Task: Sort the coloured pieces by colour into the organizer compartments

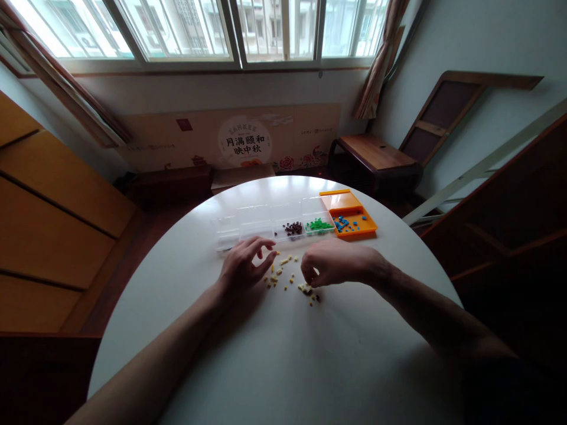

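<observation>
Both hands (287,267) over loose beads (287,278)

Round white table (283,366) in a dim room. Wide barred windows (199,26) along the far wall, daylight pouring in, curtains (376,65) drawn aside. Printed cardboard panel (243,141) leaning beneath. Wooden bench (376,153) in the right corner, pale wooden cabinets (48,224) at left.

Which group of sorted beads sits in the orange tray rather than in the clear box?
The blue beads. They lie in the orange tray at the right end, while the green beads and dark brown beads sit in the clear box.
</observation>
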`<state>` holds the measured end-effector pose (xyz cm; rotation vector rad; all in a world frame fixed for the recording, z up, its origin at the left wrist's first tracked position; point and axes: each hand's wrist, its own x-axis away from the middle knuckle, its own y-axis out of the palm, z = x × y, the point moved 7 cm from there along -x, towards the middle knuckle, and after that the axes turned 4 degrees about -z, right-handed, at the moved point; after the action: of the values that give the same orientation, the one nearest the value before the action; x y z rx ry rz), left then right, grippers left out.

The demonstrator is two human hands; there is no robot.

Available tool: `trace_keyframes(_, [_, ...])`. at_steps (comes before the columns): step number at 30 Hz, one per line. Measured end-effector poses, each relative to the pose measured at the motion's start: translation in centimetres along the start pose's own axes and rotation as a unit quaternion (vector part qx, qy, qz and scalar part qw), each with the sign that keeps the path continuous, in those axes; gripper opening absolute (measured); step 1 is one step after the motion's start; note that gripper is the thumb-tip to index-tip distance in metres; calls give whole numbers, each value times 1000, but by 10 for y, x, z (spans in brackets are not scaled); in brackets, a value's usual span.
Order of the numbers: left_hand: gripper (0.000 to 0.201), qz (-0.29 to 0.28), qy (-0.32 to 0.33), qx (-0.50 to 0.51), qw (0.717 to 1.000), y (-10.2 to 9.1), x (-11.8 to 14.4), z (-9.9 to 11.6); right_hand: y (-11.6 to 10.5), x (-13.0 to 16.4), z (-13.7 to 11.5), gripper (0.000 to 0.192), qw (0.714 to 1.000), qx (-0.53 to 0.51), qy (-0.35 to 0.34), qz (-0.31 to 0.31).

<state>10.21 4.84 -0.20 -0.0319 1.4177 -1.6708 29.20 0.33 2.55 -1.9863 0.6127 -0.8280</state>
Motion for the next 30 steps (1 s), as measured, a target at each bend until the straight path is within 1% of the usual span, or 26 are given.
trace_keyframes(4, [11,-3,1,3,1000,0,0,-1,3,-1,-7,6,1000,4,-9,-2])
trace_keyframes(9, [11,0,4,2,1000,-2,-1,1,3,-1,-9,8,1000,19,-13,6])
trace_keyframes(15, [11,-1,1,0,1000,-4,-3,3,7,-3,-15,13,996,83,2,22])
trace_keyframes(20, [11,-2,3,0,1000,-5,-4,3,8,-4,-21,10,994,107,-2,27])
trace_keyframes(25, [12,0,3,-4,1000,-6,-3,2,6,-7,-18,3,997,70,-22,29])
trace_keyframes(28, [12,-2,2,-8,1000,-7,-2,1,-4,-8,-7,6,998,6,-45,42])
trace_keyframes(30, [12,-4,4,-6,1000,-6,-1,-1,-13,-11,2,7,995,-41,-71,63])
